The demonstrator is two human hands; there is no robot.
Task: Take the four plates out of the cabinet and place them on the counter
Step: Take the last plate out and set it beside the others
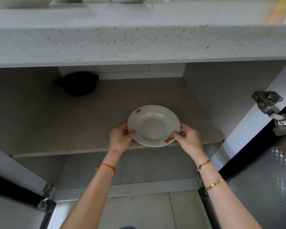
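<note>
The speckled pale stone tabletop [139, 42] is spanning the top, over the open grey cabinet shelf [73, 129]. A round white ceramic plate with small orange motifs [153, 125] is sitting at the shelf's front edge, left hand [120, 138] and right hand [187, 138] pinching its opposite rims.

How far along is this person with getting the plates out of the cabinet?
Done: white dishes already stand on the counter, but only their lower edges show, so their number is unclear. In hand: the left hand and right hand grip one plate by opposite rims at the shelf edge. Left: lifting it onto the counter. No other plate shows on the shelf, only a dark object.
</note>
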